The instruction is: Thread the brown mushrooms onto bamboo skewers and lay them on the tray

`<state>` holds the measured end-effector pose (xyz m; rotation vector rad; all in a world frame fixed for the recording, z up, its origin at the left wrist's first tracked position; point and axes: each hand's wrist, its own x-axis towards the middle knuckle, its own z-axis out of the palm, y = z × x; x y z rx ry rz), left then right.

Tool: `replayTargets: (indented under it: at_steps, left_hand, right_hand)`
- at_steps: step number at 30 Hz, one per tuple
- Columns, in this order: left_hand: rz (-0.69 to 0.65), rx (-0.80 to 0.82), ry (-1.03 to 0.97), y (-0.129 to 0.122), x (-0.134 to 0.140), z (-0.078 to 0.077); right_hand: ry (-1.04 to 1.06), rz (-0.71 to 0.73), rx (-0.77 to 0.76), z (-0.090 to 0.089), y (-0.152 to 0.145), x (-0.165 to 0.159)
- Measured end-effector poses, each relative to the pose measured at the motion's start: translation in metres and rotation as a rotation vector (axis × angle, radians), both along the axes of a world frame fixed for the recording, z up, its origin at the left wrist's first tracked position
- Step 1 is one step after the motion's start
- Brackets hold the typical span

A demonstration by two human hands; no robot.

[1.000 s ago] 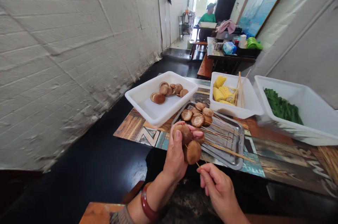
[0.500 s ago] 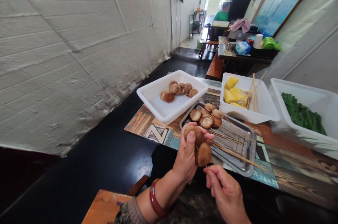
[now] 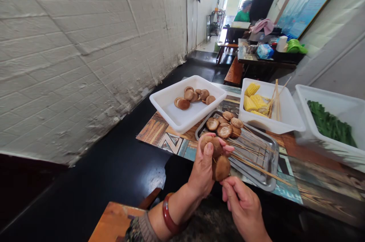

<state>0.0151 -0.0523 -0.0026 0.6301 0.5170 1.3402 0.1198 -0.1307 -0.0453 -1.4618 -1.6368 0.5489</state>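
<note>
My left hand [image 3: 203,168] is closed around brown mushrooms [image 3: 211,146], its thumb pressed on the upper cap. A lower mushroom [image 3: 222,167] hangs just below, threaded on the same thin skewer. With fingertips pinched, my right hand [image 3: 242,202] grips the skewer's end right under that cap; most of the stick is hidden by the caps and fingers. Beyond my hands a metal tray [image 3: 272,173] holds skewered mushrooms [image 3: 224,130] with their bamboo sticks [image 3: 253,158] pointing right. Loose mushrooms [image 3: 182,103] lie in a white tub [image 3: 176,122] behind it.
A white tub [image 3: 285,126] of corn pieces [image 3: 256,103] and upright skewers [image 3: 276,99] stands at the right. Beside it another tub [image 3: 339,95] holds green leaves [image 3: 327,122]. A wooden stool [image 3: 114,221] is at lower left. Farther back, a person in green [image 3: 242,16] sits near a cluttered table [image 3: 245,56].
My right fingers have moved slightly closer to the lower mushroom, and less of the skewer shows between them. The whole view has shifted a little; the trays and tubs stay in place.
</note>
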Motion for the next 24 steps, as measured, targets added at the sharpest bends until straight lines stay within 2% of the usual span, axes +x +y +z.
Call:
replayTargets:
  at_steps: [7,11,14,19,24]
  left_hand:
    - [0.006,0.03,0.004,0.001,-0.002,0.001]
    - [-0.041,0.042,0.004,0.003,-0.009,0.002]
    - [-0.063,0.02,-0.008,0.004,-0.014,0.002]
    - [-0.082,0.001,-0.012,0.006,-0.017,0.002]
    - [-0.041,-0.034,-0.005,0.013,-0.023,-0.001]
  right_hand:
    - [-0.002,0.016,-0.01,0.0,0.002,0.003]
    - [0.054,0.06,-0.081,-0.003,0.001,0.006]
    - [0.074,0.058,-0.076,-0.004,0.0,0.007]
    - [0.073,0.055,-0.007,-0.005,0.0,0.008]
    - [-0.078,0.13,0.218,0.003,-0.001,0.018]
